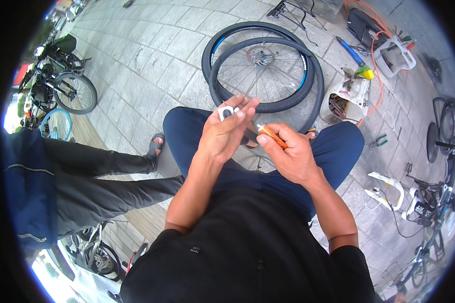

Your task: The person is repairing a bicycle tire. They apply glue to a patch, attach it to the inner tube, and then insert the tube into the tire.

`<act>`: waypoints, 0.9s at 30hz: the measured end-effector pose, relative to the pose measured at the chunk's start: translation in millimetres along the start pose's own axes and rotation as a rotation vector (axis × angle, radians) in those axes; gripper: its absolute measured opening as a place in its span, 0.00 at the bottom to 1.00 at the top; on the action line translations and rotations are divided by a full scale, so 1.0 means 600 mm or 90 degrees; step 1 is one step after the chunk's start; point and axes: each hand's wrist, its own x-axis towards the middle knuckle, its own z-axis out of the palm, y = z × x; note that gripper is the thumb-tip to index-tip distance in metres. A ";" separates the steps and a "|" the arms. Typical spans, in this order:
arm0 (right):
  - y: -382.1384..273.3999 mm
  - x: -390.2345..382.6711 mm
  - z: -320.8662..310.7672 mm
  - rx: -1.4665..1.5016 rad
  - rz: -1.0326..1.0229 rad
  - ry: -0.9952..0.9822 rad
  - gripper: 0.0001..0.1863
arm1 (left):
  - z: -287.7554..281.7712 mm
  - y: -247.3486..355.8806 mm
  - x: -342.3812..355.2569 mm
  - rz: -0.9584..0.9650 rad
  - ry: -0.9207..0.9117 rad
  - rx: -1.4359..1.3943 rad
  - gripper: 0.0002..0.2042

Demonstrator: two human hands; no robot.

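Between the thumb and fingers of my left hand (215,135) is a small patch (226,112), a white square with a dark oval on it. My right hand (296,159) grips an orange squeeze tube (274,137), its pale nozzle pointing toward the left hand; a small gap separates the two hands. Beyond them a bicycle wheel (261,56) with a black tyre lies flat on the paving. A black inner tube (319,88) lies looped over the wheel, and part of both is hidden behind my hands and legs.
Right of the wheel stand a cut white jug (361,103) holding tools and another white container (397,59). A blue pump-like tool (350,50), an orange hose (380,86) and green-handled pliers (378,141) lie nearby. A person's dark-trousered legs (111,156) are close on my left.
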 end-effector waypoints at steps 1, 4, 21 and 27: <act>0.003 -0.001 -0.001 0.011 0.000 0.004 0.14 | -0.002 0.000 -0.003 -0.002 0.000 0.018 0.19; 0.010 -0.003 -0.002 0.018 -0.017 0.005 0.13 | -0.012 0.001 -0.010 -0.004 -0.036 0.063 0.22; -0.023 0.009 0.000 0.004 -0.056 -0.037 0.14 | -0.020 0.014 -0.023 0.009 -0.214 0.191 0.14; -0.016 0.003 -0.015 -0.162 -0.117 -0.035 0.15 | -0.011 0.023 -0.015 0.036 -0.280 0.236 0.10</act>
